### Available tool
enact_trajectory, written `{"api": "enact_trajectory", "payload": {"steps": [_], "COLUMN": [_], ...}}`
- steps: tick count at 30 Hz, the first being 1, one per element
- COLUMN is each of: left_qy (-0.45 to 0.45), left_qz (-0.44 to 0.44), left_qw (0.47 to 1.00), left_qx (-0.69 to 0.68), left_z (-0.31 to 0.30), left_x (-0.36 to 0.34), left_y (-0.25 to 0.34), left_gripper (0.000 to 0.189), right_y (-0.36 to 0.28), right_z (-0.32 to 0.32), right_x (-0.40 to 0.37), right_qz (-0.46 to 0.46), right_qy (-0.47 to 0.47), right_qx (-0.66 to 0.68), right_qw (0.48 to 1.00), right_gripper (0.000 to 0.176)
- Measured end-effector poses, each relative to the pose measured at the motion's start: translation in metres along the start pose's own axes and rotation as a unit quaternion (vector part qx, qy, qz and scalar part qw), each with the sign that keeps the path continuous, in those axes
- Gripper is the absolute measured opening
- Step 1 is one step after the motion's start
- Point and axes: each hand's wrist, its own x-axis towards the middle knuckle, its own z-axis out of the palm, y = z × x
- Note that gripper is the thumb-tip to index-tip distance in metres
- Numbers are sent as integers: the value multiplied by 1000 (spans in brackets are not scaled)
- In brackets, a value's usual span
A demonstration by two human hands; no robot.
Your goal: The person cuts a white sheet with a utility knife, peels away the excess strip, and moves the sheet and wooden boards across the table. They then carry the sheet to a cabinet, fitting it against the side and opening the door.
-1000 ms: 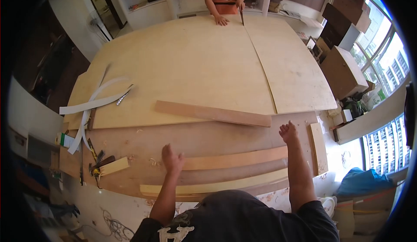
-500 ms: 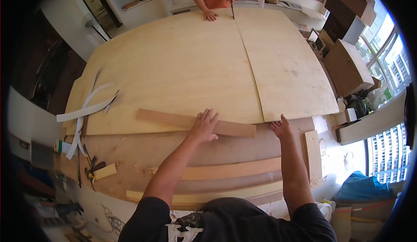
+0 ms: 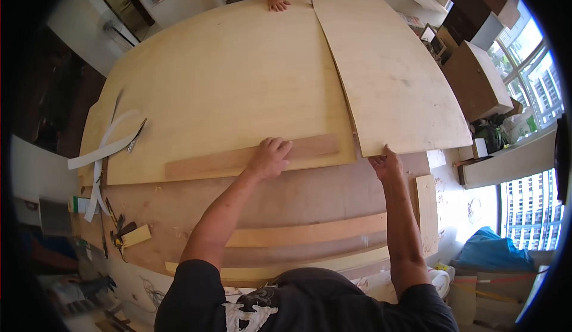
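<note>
A large pale plywood sheet (image 3: 214, 82) covers most of the table. My left hand (image 3: 271, 156) grips a brown wooden strip (image 3: 208, 162) that lies slantwise on the sheet near its front edge. To the right, a narrower plywood panel (image 3: 393, 82) has a gap along its left side, wider at the near end. My right hand (image 3: 387, 162) pinches this panel at its near left corner, thumb on top and fingers beneath. Across the table, a co-worker's hand (image 3: 277, 3) rests on the far edge of the large sheet.
White curved strips (image 3: 110, 148) lie across the sheet's left side. Tools (image 3: 121, 231) and a small wood block (image 3: 136, 236) are at the front left. Long wooden strips (image 3: 304, 232) lie nearer me. A wooden cabinet (image 3: 476, 80) stands at the right.
The right panel's near end has lifted and separated from the large sheet, with my right hand now holding it. The brown strip has moved left and turned, fully onto the sheet, under my left hand.
</note>
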Motion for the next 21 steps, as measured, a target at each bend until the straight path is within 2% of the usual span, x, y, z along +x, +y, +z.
{"api": "enact_trajectory", "payload": {"steps": [2,5,8,11,14,15,16,18,20,21], "left_qy": [25,8,20,6,90,114,138,175,157,133], "left_qz": [25,10,43,83,31,25,20,-15,-26,-38], "left_qw": [999,1000,999,996,995,993,990,984,987,990], "left_qx": [0,-1,-24,7,37,9,-21,-11,-27,-23], "left_z": [11,28,45,51,39,32,29,33,30,23], "left_x": [17,56,89,108,86,72,52,-2,-67,-100], "left_y": [6,23,34,43,66,72,79,93,107,117], "left_gripper": [57,57,55,63,75,78,81,77,73,71], "right_y": [4,3,4,8,-2,-6,-10,-13,10,22], "right_z": [4,6,3,-17,-41,-47,-59,-93,-92,-95], "right_x": [-2,-4,-4,2,0,-6,-15,-28,-90,-119], "right_qz": [-7,-12,-17,10,-19,-40,-63,-115,-321,-344], "right_qy": [13,32,32,45,128,146,165,123,134,138], "right_qx": [9,4,-11,-137,-179,-216,-253,-492,-539,-587], "right_qw": [1000,999,999,989,975,965,951,854,767,720], "right_gripper": [35,35,37,45,42,43,43,39,39,40]}}
